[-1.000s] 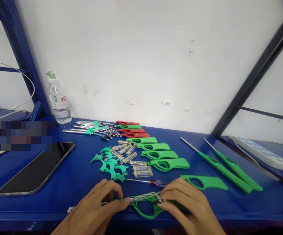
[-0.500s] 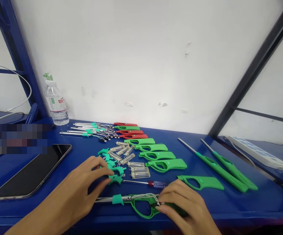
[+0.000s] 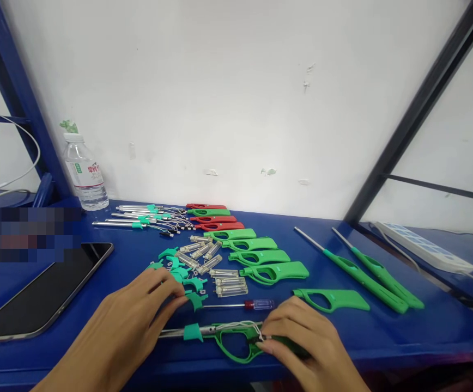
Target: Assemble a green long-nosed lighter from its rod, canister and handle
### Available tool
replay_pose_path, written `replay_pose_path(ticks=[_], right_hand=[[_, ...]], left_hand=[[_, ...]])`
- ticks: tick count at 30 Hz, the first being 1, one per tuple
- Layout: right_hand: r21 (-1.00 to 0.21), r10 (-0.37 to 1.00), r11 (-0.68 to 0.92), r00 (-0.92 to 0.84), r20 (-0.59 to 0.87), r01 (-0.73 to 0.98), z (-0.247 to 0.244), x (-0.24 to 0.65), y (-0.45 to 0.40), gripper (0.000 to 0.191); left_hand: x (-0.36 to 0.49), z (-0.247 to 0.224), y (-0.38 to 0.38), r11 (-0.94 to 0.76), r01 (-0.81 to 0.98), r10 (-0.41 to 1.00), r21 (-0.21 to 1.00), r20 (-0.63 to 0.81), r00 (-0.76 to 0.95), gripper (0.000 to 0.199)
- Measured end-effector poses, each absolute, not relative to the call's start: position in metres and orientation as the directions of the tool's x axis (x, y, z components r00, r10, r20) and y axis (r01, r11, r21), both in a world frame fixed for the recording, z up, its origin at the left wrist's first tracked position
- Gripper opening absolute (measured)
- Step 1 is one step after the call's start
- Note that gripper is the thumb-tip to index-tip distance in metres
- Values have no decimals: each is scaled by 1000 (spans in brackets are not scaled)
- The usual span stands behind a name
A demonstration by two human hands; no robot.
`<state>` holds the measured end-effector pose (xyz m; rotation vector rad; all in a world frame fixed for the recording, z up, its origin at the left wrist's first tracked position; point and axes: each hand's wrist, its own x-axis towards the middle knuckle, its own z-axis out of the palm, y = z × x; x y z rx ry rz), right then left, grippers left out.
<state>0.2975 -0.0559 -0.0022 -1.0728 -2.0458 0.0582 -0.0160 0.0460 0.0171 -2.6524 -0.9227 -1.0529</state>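
Observation:
My left hand (image 3: 138, 307) is closed in a pinch, thumb and forefinger at the near end of a teal trigger (image 3: 196, 301). More teal triggers (image 3: 175, 264) lie loose just beyond the fingers. My right hand (image 3: 302, 337) is closed around the back of an open green lighter shell (image 3: 232, 356) by the table's front edge. White wires (image 3: 244, 325) run to a small black part (image 3: 256, 338) at its fingertips. Along the shell's left lies a metal lighter tube (image 3: 171, 332) with a teal collar (image 3: 193, 332). My right palm hides the shell's rear.
A screwdriver (image 3: 259, 305) lies between the hands, with clear fuel tanks (image 3: 230, 287) behind it. Green shells (image 3: 279, 270), red shells (image 3: 218, 226) and wired tubes (image 3: 122, 223) extend backward. Two long lighters (image 3: 367, 277) lie right; a phone (image 3: 44, 294) and bottle (image 3: 85, 174) stand left.
The teal trigger at my left fingertips has shifted slightly right, toward the screwdriver tip. My right hand keeps its hold on the green shell. The whole view has shifted a little.

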Motion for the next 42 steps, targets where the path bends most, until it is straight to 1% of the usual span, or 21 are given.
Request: replay_pose_path(ticks=[2,4,5,9,11,14,16,20,23,26,29,32,42], right_hand=[[-362,702,639,-321,636,679,-2,297,-57,12],[-346,699,639,-332,633,686,-2,297,-57,11],[-344,699,639,-334,632,688,-2,297,-57,10],[-352,703,640,-336,627,683,-4,298,-57,7],[-354,700,645,-339,628,678,-5,299,-57,6],[-359,699,648,-336,631,672,-7,299,-56,7],[-367,702,646,-333,629,669,-7,299,-57,8],[-380,714,634,-321,622,674,-6,299,-57,11],[-367,709,641,-337,619,674,-5,300,-57,12],[-360,707,643,-343,619,676,-6,301,-56,13],[-358,704,645,-342,623,675,-7,301,-55,14],[-357,701,651,-348,623,670,-6,301,-54,13],[-341,688,669,-377,621,660,-3,301,-55,12]], left_hand=[[-8,22,35,-824,564,428,56,713,555,40],[5,25,23,-860,508,394,49,695,601,39],[11,25,18,-876,481,374,27,666,645,40],[33,18,8,-881,456,295,-128,605,739,44],[38,13,9,-874,459,287,-158,594,752,40],[39,5,12,-878,455,294,-149,583,758,32],[38,1,11,-882,451,298,-134,583,756,30],[36,-4,10,-877,459,292,-142,601,744,31],[39,-5,10,-875,463,291,-142,610,737,35],[41,-5,12,-887,453,297,-93,637,712,38],[44,-4,14,-905,425,295,-35,669,682,35],[47,-4,15,-913,409,289,-9,694,660,34],[48,-8,15,-918,397,277,-17,689,670,30]])
